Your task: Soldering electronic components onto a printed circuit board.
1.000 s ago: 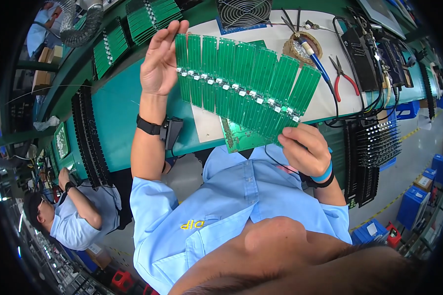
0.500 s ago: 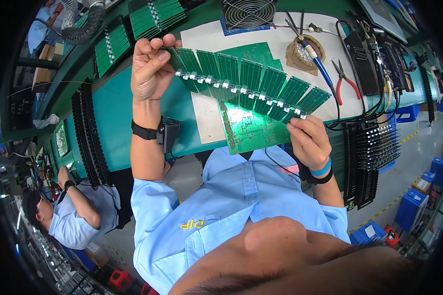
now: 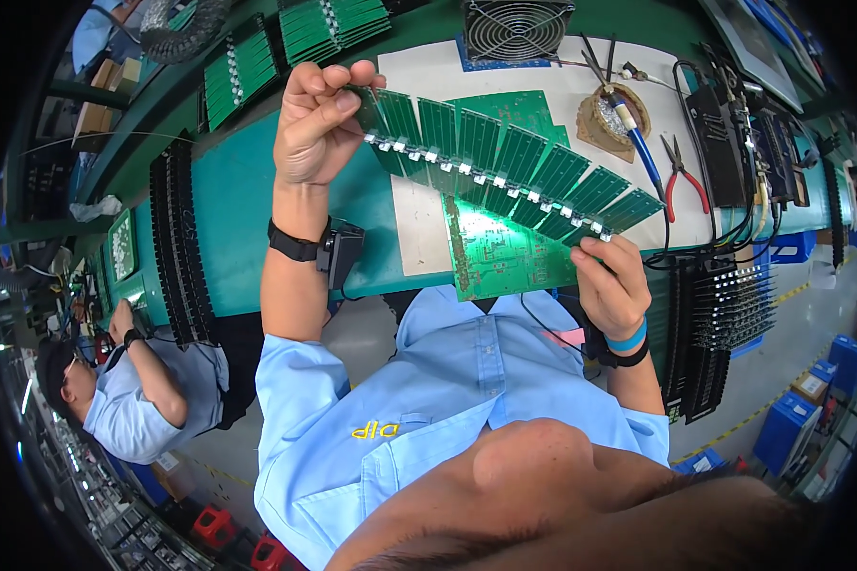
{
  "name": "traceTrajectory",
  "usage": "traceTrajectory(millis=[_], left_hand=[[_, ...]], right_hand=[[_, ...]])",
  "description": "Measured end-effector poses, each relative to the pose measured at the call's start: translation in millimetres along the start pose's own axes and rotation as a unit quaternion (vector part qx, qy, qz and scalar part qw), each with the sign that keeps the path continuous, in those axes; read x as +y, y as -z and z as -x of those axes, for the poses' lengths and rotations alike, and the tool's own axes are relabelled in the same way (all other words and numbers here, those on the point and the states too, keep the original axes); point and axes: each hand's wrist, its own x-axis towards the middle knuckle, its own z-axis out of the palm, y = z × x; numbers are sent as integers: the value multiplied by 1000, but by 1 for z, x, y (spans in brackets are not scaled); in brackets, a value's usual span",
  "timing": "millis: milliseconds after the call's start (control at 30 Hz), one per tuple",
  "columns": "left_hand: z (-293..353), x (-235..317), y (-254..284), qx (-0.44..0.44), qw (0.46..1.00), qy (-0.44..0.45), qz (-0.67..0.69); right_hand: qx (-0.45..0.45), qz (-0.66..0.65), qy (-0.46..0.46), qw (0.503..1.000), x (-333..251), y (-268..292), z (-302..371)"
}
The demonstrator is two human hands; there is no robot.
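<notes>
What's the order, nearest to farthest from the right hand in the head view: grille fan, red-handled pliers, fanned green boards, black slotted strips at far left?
1. Fanned green boards: pinched by the right hand.
2. Red-handled pliers: bench, right side.
3. Grille fan: back of bench.
4. Black slotted strips: far left.

This looks like an electronics workshop on a factory floor. A strip of circuit boards [image 3: 481,143] is held up above a long green bench [image 3: 238,238], with more boards [image 3: 240,81] racked at the upper left. A soldering iron [image 3: 643,157], pliers [image 3: 676,169] and a fan [image 3: 516,29] sit at this station, and a silver duct [image 3: 190,33] hangs nearby. A co-worker [image 3: 152,390] in a similar pale blue shirt works farther along. Striped tape [image 3: 798,293] marks the grey floor [image 3: 767,338], near blue bins [image 3: 788,428] and red stools [image 3: 214,525]. The dim, bent left rim may show shelving [image 3: 86,476].
</notes>
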Motion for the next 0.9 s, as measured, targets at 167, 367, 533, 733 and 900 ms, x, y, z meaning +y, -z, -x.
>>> traceTrajectory(millis=[167,367,533,733,900], left_hand=[[-1,0,0,6,1000,1,0],[-1,0,-1,9,1000,4,1],[1,2,-2,-1,1000,7,7],[1,2,-5,-6,1000,11,3],[0,0,-2,-10,1000,9,-1]], right_hand=[[4,-4,2,1000,-1,-1,1],[0,-6,6,1000,-3,1,-1],[-1,-3,10,1000,-3,1,2],[-1,6,11,1000,-5,4,4],[2,-7,9,1000,-7,7,5]])
